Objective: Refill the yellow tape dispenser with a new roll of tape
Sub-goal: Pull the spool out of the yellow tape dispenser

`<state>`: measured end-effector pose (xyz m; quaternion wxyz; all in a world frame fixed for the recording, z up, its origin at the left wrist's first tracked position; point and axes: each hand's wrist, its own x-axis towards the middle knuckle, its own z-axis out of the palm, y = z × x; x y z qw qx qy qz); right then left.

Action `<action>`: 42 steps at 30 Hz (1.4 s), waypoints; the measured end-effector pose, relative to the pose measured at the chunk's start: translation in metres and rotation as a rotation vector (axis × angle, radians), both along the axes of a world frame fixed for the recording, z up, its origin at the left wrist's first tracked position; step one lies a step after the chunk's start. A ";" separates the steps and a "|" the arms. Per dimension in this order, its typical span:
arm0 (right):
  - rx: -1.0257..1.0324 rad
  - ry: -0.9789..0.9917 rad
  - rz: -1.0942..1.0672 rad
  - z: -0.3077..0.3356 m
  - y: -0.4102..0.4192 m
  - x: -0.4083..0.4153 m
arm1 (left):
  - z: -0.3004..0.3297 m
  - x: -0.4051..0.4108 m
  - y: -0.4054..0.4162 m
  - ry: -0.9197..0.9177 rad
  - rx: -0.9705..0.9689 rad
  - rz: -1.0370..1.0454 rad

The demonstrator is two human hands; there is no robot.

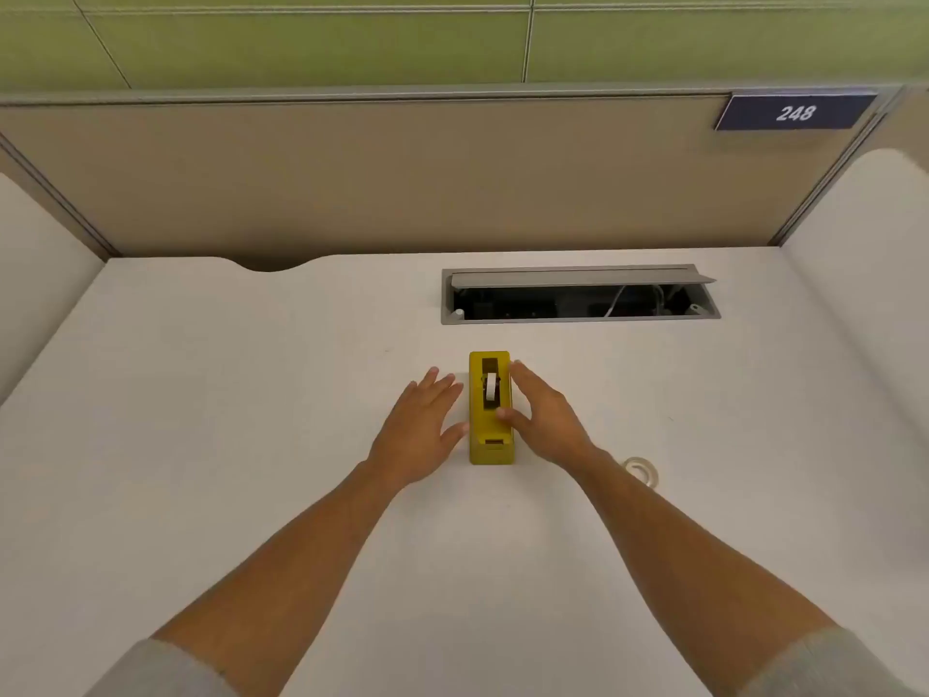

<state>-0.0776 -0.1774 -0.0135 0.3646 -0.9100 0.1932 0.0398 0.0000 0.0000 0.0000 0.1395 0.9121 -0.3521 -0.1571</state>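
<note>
While the yellow tape dispenser stands in the middle of the white surface, the left hand and right hand sit on each side with fingers spread, gripping nothing yet. It looks hard and heavy, so hold its long sides. A clear roll of tape lies near the right wrist.

Yellow dispenser, white desk
</note>
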 end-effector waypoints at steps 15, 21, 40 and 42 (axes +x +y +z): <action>0.059 -0.020 0.034 -0.015 -0.003 0.014 | -0.008 0.020 -0.055 0.026 -0.092 0.028; 0.046 -0.018 0.017 -0.016 -0.002 0.016 | -0.001 0.022 -0.063 -0.068 -0.046 0.010; 0.081 -0.051 -0.014 -0.014 0.002 0.014 | -0.001 0.019 -0.071 -0.073 -0.047 0.072; 0.086 -0.046 -0.022 -0.014 0.001 0.015 | 0.000 0.018 -0.070 -0.041 -0.068 0.082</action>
